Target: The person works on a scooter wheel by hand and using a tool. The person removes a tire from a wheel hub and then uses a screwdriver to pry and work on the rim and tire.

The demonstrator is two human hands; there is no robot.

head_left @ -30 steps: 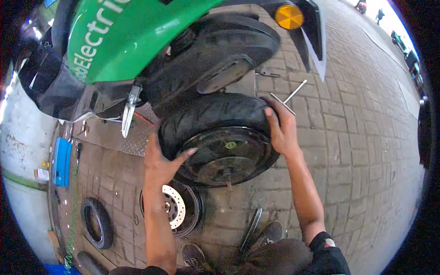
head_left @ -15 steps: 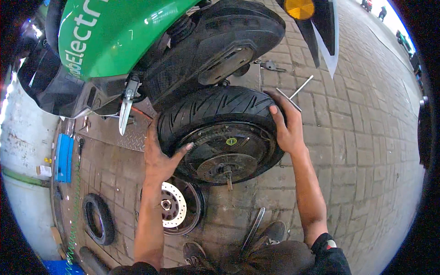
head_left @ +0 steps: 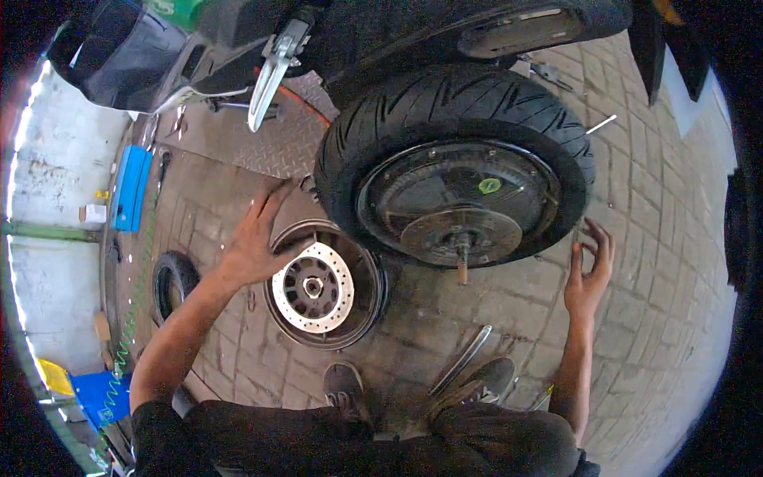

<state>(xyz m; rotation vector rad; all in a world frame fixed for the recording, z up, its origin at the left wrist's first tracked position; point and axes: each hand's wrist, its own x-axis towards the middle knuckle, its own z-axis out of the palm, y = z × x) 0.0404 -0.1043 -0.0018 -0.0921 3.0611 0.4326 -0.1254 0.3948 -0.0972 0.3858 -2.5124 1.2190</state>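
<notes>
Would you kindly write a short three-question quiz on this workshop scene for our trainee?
1. True or false: the left hand is open and holds nothing.
2. Which lies beside the right shoe: (a) a loose tyre, (b) a metal bar, (c) a drilled disc?
3. What colour is the round mark on the hub of the large wheel?

Key: 1. True. 2. (b). 3. Yellow-green.
</notes>
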